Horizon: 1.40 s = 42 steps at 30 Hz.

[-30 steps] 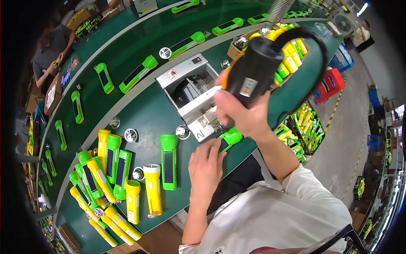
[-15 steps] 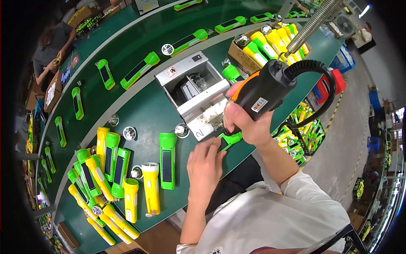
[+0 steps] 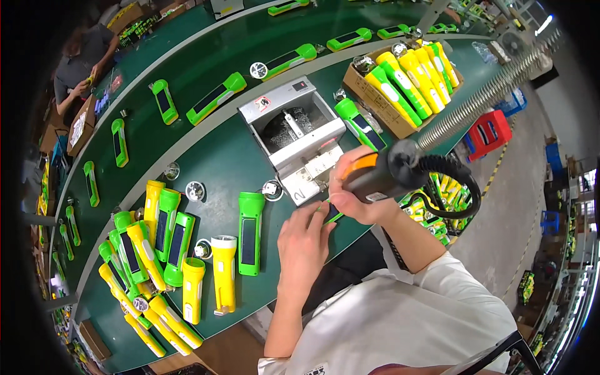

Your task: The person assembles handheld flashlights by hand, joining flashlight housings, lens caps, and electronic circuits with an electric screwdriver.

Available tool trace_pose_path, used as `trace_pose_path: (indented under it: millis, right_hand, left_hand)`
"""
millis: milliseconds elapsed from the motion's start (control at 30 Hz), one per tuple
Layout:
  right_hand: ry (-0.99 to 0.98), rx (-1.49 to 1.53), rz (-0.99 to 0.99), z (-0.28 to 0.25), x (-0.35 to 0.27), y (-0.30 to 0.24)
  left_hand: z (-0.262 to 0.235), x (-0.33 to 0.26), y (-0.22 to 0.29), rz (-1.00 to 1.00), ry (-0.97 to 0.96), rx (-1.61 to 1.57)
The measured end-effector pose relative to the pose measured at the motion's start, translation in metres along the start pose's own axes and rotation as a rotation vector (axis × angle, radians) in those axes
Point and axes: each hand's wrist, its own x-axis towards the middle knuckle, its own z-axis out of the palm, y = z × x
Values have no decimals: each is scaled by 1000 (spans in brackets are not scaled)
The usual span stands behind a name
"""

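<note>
My right hand (image 3: 355, 201) is wrapped around a black and orange electric screwdriver (image 3: 384, 175), which hangs from a coiled spring. Its tip is hidden behind my fingers. Just left of it, my left hand (image 3: 302, 240) has its fingers bent over a green flashlight (image 3: 334, 214) near the table's front edge. Only a small part of that flashlight shows between the hands. Directly beyond them stands a grey metal screw feeder (image 3: 305, 150) with loose screws in its tray. A green flashlight body (image 3: 249, 240) with a dark panel stands left of my left hand, near a silver reflector (image 3: 272, 190).
Yellow and green flashlights (image 3: 178, 244) crowd the table's left side, with loose reflectors (image 3: 195, 191) among them. A cardboard box (image 3: 369, 94) of flashlights sits at the back right. Green flashlights (image 3: 217, 99) line the curved belt beyond. Another person (image 3: 84, 65) works at far left.
The screwdriver has come down and tilted, its rear end swinging right and lower with my right hand. My left hand keeps its place on the flashlight. The view has shifted slightly.
</note>
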Motion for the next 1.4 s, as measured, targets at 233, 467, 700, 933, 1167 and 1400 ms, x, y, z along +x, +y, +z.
trace_pose_path:
  millis: [233,467,700,933,1167,1400]
  right_hand:
    - [-62,6,-46,-7,-3,7]
    - [169,245,-246,2,-3,-7]
    - [313,334,-371,1,22,-22]
    - [300,334,-346,6,25,-9]
    - [339,102,-15,18,72,-30]
    - [411,291,83,13,61,-44]
  left_hand:
    - [-3,-1,2,10,-12,17]
    - [8,-4,-3,66,56,23]
    - [5,-3,-3,55,23,40]
    - [5,-3,-4,63,31,17]
    - [4,-3,-2,62,26,34]
    - [6,-5,-4,67,28,43]
